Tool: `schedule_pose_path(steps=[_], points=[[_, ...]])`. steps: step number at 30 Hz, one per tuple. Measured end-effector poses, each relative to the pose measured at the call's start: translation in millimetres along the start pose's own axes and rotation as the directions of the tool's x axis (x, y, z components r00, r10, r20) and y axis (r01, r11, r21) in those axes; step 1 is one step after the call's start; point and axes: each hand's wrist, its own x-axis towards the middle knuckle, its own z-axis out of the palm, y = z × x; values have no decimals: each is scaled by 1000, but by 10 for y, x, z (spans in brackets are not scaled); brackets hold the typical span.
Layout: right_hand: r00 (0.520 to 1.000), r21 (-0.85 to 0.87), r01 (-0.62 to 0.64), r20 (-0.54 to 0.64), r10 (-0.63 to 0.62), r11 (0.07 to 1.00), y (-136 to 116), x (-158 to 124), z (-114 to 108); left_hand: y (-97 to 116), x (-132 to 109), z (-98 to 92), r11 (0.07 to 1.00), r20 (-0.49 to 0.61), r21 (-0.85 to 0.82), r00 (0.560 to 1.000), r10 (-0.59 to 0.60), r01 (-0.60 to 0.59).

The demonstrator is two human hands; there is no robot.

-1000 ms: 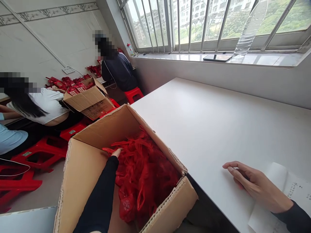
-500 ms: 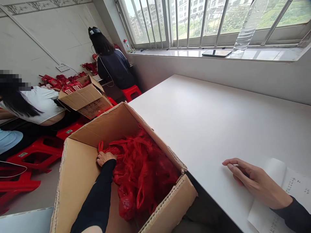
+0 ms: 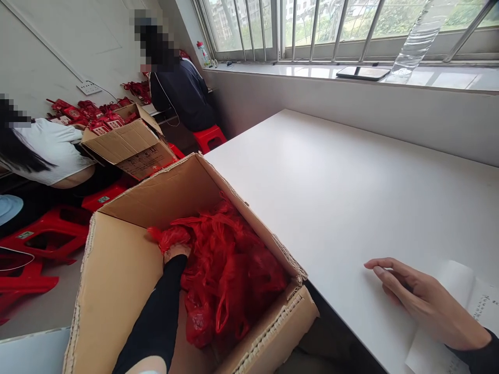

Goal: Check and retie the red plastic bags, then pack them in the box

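Observation:
My left hand (image 3: 177,252) reaches down into an open cardboard box (image 3: 120,270), with its fingers closed on a red plastic bag (image 3: 170,238) near the left inner wall. The bag partly covers the fingertips. More red plastic bags (image 3: 230,275), bunched and with loop handles, fill the right side of the box. What they contain cannot be made out. On the white table (image 3: 331,192), my right hand (image 3: 421,301) lies on its side, holding nothing, its fingers loosely bent and apart. Its wrist covers part of a paper notebook (image 3: 460,275) with handwriting.
The box stands against the table's left edge. Beyond it are another cardboard box (image 3: 132,145) with red packages, red stools (image 3: 50,234) and two seated people, plus part of another. A phone (image 3: 362,73) and a water bottle (image 3: 417,41) stand on the window sill.
The red bag at my left hand has turned and come up over the fingers. My right hand stays in its pose on the table. The whole view has shifted slightly.

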Motion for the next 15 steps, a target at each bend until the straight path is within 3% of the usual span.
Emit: schedule_pose_path(steps=[3, 8, 15], points=[[1000, 1, -16, -6, 16, 1000, 28, -5, 3, -13, 25, 8, 1000, 2, -13, 1000, 7, -7], [999, 1, -42, -23, 42, 999, 62, -14, 6, 237, 105, 134, 985, 37, -50, 986, 165, -164], [1000, 11, -30, 5, 30, 999, -23, -18, -23, 400, 134, 130, 991, 162, -52, 978, 131, -125]])
